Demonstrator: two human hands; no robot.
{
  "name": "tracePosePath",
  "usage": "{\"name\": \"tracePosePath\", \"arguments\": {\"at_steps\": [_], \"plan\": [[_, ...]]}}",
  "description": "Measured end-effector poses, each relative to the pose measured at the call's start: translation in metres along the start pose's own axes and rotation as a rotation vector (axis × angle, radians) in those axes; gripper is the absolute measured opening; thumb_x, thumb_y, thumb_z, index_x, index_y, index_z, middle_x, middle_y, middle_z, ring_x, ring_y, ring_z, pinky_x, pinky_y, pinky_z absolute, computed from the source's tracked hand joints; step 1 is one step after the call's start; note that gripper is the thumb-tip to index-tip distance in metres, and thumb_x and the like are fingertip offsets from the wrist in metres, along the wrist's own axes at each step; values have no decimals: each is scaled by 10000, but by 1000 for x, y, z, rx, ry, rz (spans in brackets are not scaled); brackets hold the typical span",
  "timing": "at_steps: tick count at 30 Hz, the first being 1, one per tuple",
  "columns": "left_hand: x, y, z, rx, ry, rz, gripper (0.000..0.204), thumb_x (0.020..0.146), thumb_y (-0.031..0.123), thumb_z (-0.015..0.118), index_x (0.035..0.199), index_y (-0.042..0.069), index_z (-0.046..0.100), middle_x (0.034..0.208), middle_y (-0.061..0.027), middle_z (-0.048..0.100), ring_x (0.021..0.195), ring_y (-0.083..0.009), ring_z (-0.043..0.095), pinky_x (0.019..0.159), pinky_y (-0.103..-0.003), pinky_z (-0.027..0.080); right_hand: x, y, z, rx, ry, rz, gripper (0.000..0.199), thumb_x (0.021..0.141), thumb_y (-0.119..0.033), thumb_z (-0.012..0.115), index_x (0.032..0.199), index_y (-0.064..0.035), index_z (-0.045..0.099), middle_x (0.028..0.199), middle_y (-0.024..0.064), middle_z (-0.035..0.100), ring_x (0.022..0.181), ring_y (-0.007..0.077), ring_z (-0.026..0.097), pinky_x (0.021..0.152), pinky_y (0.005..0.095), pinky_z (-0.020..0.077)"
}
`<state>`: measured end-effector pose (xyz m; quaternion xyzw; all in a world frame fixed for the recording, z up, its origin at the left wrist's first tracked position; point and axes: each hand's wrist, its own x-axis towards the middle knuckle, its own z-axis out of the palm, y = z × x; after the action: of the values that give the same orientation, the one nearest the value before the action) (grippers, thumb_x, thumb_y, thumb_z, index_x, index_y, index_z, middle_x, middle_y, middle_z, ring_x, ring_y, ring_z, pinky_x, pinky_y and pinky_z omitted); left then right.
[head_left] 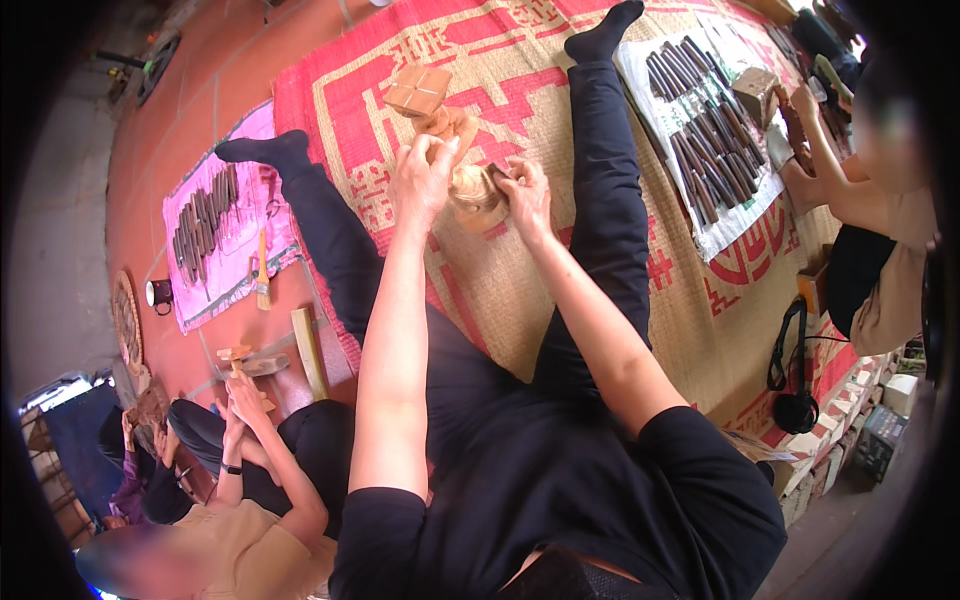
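Between my outstretched legs is a pale wooden carving (478,188) with a rounded end towards me and a square block base (418,90) pointing away. My left hand (423,175) is closed round its narrower middle from the left side. On the other side, my right hand (527,198) pinches a small dark piece (498,172) against the carving's rounded end. That piece is mostly hidden by the fingers, so its exact kind cannot be made out.
A red-and-straw woven mat (480,290) lies beneath me. Rows of dark-handled tools (710,130) rest on a white sheet at right; more metal tools (205,220) and a brush (263,275) lie left, near a mug (159,293). People work on both sides.
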<state>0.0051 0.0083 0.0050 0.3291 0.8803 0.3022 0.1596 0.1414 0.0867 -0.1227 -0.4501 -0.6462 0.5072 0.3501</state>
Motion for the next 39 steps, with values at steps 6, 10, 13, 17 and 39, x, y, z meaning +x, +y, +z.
{"name": "tracePosePath", "arguments": {"at_steps": [6,10,13,17,39], "plan": [[1,-5,1,10,4,10,498,899,592,534,1102,147,627,1088,-140,601,1068,-336,605,914,-441,453,-10,-5,24,-246,172,67,267,833,-300,703,894,-61,602,1005,108,582,954,336,529,869,463,401],[-5,3,2,12,-8,17,504,898,590,531,1105,141,626,1092,-142,599,1064,-342,603,916,-438,451,0,18,14,-364,168,-253,272,843,-312,690,907,-63,601,988,114,578,927,341,530,841,473,411],[2,-6,3,-13,1,4,494,897,585,531,1105,147,626,1104,-153,593,1068,-348,596,914,-440,446,-26,1,23,-200,116,-128,317,862,-308,640,1031,-45,594,1061,137,583,1007,345,532,884,464,413],[6,-13,2,-46,-21,22,473,902,570,528,1105,154,626,1111,-158,588,1083,-348,586,917,-444,438,-13,10,34,-273,195,-103,335,894,-337,657,1036,-41,594,1091,136,586,1023,353,528,893,453,423],[1,-7,2,-20,40,-48,473,909,579,525,1097,156,620,1060,-149,592,1043,-349,594,890,-461,454,-37,-2,26,-172,160,-207,273,879,-297,703,923,-46,603,1176,148,549,1060,342,514,905,442,423]]}}
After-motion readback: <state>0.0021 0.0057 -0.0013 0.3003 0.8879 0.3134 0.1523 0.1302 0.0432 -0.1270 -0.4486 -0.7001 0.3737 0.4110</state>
